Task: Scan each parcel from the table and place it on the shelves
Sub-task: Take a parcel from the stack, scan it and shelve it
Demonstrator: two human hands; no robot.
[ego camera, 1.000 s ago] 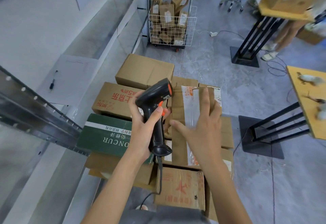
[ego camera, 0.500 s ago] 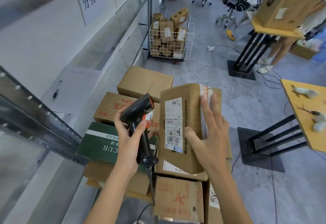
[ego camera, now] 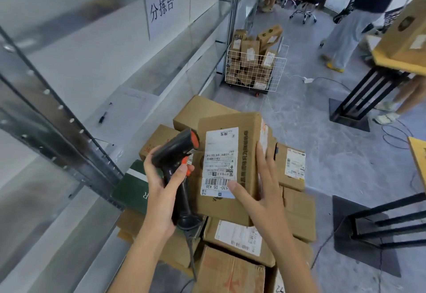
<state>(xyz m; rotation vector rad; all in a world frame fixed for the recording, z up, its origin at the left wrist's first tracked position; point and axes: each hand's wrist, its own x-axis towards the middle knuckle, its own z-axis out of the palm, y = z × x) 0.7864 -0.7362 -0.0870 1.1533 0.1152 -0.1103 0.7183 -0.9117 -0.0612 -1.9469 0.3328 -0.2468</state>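
My left hand (ego camera: pixel 161 191) grips a black barcode scanner with orange trim (ego camera: pixel 178 154); its head points right, close to the label. My right hand (ego camera: pixel 260 186) holds a brown cardboard parcel (ego camera: pixel 246 154) tilted up, thumb on the lower edge of its white shipping label (ego camera: pixel 219 161), fingers along the right side. Under it lies a pile of brown parcels (ego camera: pixel 237 237) and a dark green box (ego camera: pixel 133 189).
Metal shelving (ego camera: pixel 57 131) runs along the left with a paper and pen on it. A wire cart of parcels (ego camera: pixel 255 66) stands ahead. Black-legged tables (ego camera: pixel 373 85) and other people are on the right; cables lie on the floor.
My right hand turned the parcel so that its label faces up, then lifted it. The scanner in my left hand swung down and now aims at the label.
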